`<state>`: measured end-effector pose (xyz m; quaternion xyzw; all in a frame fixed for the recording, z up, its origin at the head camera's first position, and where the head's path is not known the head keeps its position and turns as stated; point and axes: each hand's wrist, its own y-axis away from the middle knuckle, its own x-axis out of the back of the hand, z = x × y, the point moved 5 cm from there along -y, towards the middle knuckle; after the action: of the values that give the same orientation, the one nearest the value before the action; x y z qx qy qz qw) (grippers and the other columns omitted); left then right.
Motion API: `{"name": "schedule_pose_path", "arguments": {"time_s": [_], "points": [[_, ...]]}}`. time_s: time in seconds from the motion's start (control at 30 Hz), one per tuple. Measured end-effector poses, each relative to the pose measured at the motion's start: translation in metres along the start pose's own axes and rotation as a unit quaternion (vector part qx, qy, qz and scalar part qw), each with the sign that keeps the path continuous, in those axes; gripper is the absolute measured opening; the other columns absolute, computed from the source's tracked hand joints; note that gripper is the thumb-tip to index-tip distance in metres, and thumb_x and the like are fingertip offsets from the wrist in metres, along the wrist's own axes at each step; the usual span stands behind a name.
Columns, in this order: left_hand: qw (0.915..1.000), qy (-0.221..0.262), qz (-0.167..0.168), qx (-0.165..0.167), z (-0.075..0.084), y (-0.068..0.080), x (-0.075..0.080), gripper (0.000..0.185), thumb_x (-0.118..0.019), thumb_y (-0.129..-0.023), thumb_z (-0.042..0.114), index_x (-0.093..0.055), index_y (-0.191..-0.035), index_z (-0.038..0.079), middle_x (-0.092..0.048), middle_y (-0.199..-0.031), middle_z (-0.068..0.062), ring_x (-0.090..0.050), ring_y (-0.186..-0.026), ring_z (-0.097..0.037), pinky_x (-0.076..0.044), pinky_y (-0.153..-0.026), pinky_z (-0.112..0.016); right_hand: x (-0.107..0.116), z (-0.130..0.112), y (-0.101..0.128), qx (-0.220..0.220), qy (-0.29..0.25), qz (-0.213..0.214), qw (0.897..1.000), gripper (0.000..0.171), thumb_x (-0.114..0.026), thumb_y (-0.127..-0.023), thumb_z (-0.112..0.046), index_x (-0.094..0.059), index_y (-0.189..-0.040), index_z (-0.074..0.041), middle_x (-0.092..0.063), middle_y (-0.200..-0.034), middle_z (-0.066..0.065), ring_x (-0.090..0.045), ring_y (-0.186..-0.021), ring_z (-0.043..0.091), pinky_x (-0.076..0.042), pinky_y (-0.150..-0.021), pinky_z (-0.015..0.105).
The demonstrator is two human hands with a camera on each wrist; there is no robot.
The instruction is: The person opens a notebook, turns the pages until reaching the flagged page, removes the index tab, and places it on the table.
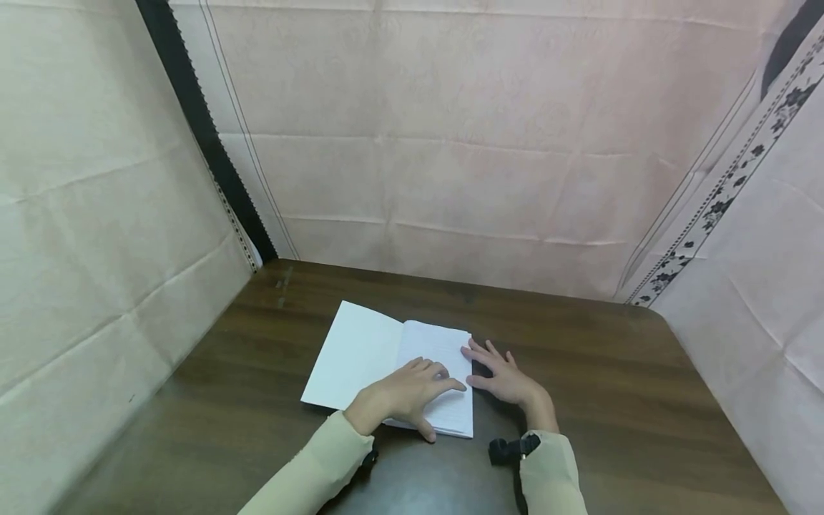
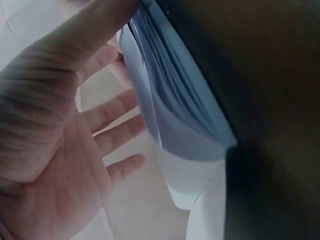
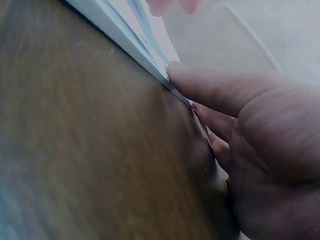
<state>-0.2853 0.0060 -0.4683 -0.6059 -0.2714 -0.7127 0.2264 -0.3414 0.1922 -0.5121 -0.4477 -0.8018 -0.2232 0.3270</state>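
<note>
The left hand lies flat, fingers spread, pressing on the right-hand page of an open notebook. The right hand rests just beside it with fingers straight, their tips touching the notebook's right edge where the pages stack. The notebook lies open near the middle of the dark wooden surface, with pale cloth hung on the far, left and right sides.

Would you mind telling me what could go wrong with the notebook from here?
The left hand presses flat on the open notebook, so pages may crease if it slides. The right hand touches only the page edge; thin sheets might tear or slip free.
</note>
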Motion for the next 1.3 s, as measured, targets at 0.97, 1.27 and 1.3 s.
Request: {"name": "schedule_pose_path", "arguments": {"time_s": [0.97,1.27,1.3], "points": [[0.9715,0.186,0.146,-0.023,-0.042,0.034,0.047,0.063,-0.058,-0.096,0.010,-0.041,-0.150,0.038,-0.041,-0.056,0.007,-0.028,-0.047,-0.003,-0.035,-0.051,-0.021,-0.006,0.000,0.002,-0.029,-0.007,0.010,0.999,0.068,-0.065,-0.095,-0.041,-0.039,-0.155,-0.023,-0.021,-0.165,0.001,-0.001,-0.153,0.033,0.008,-0.115,0.061],[0.9593,0.268,0.088,0.016,-0.080,0.057,0.051,0.061,-0.062,-0.096,0.009,-0.046,-0.148,0.037,-0.044,-0.073,0.005,-0.034,-0.053,-0.006,-0.037,-0.056,-0.025,-0.005,0.001,0.001,-0.012,0.009,0.001,1.000,0.064,-0.062,-0.096,-0.042,-0.042,-0.154,-0.023,-0.018,-0.165,0.006,-0.001,-0.152,0.037,0.009,-0.114,0.063],[0.9587,0.272,0.082,0.020,-0.083,0.059,0.051,0.062,-0.063,-0.095,0.008,-0.046,-0.148,0.037,-0.048,-0.078,0.006,-0.038,-0.057,-0.006,-0.039,-0.061,-0.025,-0.004,0.001,0.002,-0.010,0.007,0.002,1.000,0.064,-0.062,-0.097,-0.042,-0.042,-0.154,-0.022,-0.018,-0.165,0.006,-0.001,-0.152,0.038,0.010,-0.114,0.063]]}}
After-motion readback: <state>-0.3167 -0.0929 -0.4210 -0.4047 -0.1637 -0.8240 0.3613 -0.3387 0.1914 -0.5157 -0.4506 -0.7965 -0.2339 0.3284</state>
